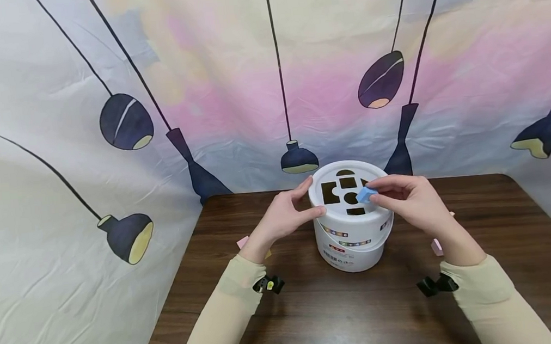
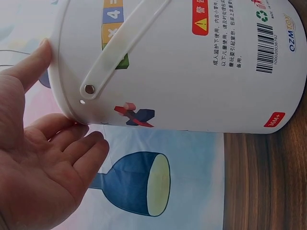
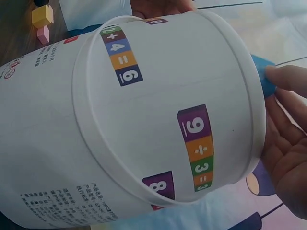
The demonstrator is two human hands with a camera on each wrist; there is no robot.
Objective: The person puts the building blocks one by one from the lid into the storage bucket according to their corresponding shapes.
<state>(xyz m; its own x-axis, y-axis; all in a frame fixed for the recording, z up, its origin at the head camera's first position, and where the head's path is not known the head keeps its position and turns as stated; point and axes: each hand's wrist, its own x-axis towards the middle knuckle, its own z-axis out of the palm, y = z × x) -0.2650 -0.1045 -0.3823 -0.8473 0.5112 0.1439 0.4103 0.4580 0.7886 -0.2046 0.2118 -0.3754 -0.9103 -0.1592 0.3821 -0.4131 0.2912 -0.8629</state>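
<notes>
A white bucket (image 1: pixel 351 247) stands on the table, its white lid (image 1: pixel 338 208) cut with round, square and other shaped holes. My left hand (image 1: pixel 284 212) rests against the left side of the lid's rim, thumb toward the front and fingers farther back. In the left wrist view, that hand's (image 2: pixel 53 153) fingers are loosely extended, with fingertips right at the rim. Above the lid's right part, my right hand (image 1: pixel 413 201) pinches a blue block (image 1: pixel 366 194) between thumb and fingers. Part of this block (image 3: pixel 264 74) is hidden behind the lid's edge in the right wrist view.
Left of the bucket, behind my left wrist, lie a pink block (image 1: pixel 243 242) and a yellow block (image 1: pixel 268 254). Another pink block (image 1: pixel 437 247) is beside my right wrist. The bucket's white handle (image 2: pixel 124 48) hangs down its front. A lamp-printed cloth (image 1: pixel 249 98) hangs behind the dark wooden table (image 1: pixel 347 313).
</notes>
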